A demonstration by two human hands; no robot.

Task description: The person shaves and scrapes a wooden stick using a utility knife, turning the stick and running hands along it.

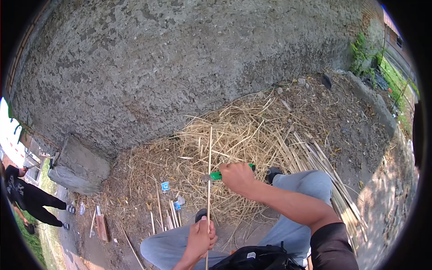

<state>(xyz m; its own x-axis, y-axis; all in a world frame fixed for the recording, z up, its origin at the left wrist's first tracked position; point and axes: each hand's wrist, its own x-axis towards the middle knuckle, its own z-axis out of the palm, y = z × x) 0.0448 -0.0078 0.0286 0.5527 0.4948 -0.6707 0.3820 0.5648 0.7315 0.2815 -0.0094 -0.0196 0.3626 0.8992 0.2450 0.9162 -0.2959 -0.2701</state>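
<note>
Nearest us, at bottom centre, a black bag point(252, 261) lies between our bent knees. Just above and left of it, our left hand point(200, 240) is closed around a slender pale strip point(210, 148), which stands nearly vertical through the middle of the frame. Higher, at centre, our right hand point(237, 177) is clamped on a green-handled knife point(216, 176), its blade end at the strip. For a clean shaving stroke, we judge that the blade should lie at a shallow, constant angle under light pressure, with the left grip firm, the strip braced against flexing, and fingers and knees outside the blade's path. Beyond lies a heap of curled shavings point(243, 126); at right, long split slats point(344, 198) rest on the ground. Farther off, we note a concrete block point(83, 166), a person point(33, 202) at the left edge and a rough wall point(157, 67) across the top.
</note>
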